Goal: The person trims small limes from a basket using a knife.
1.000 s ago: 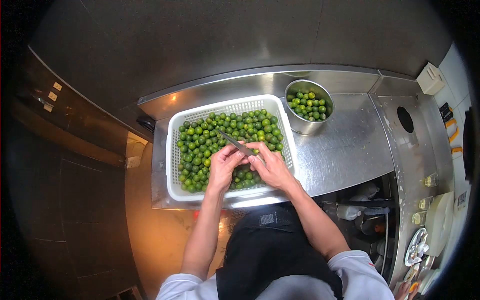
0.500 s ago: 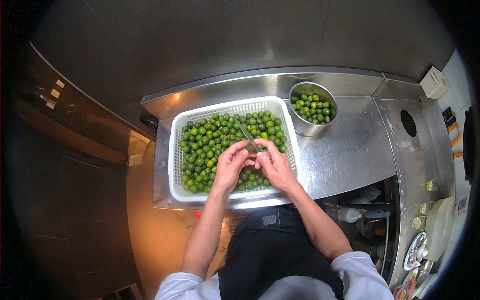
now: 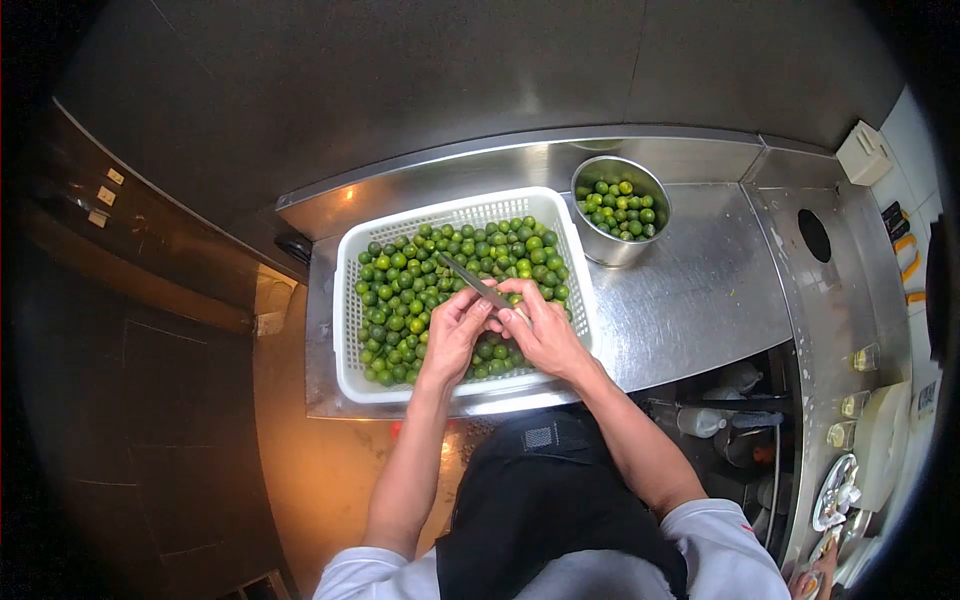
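A white perforated plastic basket (image 3: 344,345) full of small green limes (image 3: 408,292) sits on the steel counter below my hands. My right hand (image 3: 548,338) is closed around the handle end of a small knife (image 3: 468,274), whose blade points up and left over the fruit. Close beside it, my left hand (image 3: 455,338) has its thumb and fingers drawn together near the blade. What the left fingers hold, if anything, is hidden. Both hands are above the basket's near half.
To the right of the basket stands a round steel pot (image 3: 612,250) partly filled with limes. The steel counter (image 3: 700,290) stretches right toward a unit with a dark round hole (image 3: 814,236). Bottles (image 3: 702,421) lie on a shelf underneath. Another person's hand (image 3: 824,572) shows at lower right.
The knife has swung so its blade leans further left and lies flatter. Both hands stay close together over the basket. The whole view has shifted slightly.
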### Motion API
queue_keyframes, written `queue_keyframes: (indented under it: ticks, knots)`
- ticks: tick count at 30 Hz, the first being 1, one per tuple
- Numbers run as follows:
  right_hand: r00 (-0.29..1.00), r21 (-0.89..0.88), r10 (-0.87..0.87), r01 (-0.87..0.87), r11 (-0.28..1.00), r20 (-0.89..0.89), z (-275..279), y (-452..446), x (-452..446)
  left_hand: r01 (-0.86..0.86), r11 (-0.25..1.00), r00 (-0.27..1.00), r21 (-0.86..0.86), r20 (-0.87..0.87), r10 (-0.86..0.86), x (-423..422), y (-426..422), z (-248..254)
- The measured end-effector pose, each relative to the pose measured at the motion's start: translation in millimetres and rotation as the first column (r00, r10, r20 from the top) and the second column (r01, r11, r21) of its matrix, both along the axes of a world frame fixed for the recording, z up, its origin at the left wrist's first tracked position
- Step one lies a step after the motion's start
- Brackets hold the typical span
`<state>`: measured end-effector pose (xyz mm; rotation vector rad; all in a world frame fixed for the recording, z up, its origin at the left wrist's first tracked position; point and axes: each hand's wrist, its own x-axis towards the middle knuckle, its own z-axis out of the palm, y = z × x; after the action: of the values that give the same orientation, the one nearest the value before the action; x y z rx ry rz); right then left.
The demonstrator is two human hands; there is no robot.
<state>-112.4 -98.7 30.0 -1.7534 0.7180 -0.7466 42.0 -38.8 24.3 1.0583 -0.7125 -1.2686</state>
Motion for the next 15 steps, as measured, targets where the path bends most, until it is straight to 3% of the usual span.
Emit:
queue_keyframes:
  ticks: [3,6,8,11,15]
  knots:
    - [1.0,0.026,0.009,-0.008,1.0,-0.007,7,2,-2,0.02,1.0,1.0,0.003,0.019,-0.02,3,2,-2]
    - [0.999,-0.094,0.002,0.002,0.996,0.04,6,3,-2,0.055,0.998,0.998,-0.013,0.03,-0.054,6,3,-1]
    - [0.993,-0.063,-0.116,0.116,0.991,0.0,2,2,1,0.083,0.995,0.997,-0.048,0.007,-0.083,7,1,-1]
    - [0.977,-0.04,-0.211,0.212,0.976,0.032,2,2,-2,0.099,0.994,0.993,0.055,0.063,-0.103,-3,6,3]
    - [0.975,-0.015,-0.214,0.216,0.976,0.062,3,2,-1,-0.028,0.997,0.999,-0.069,-0.025,0.026,9,-2,-4]
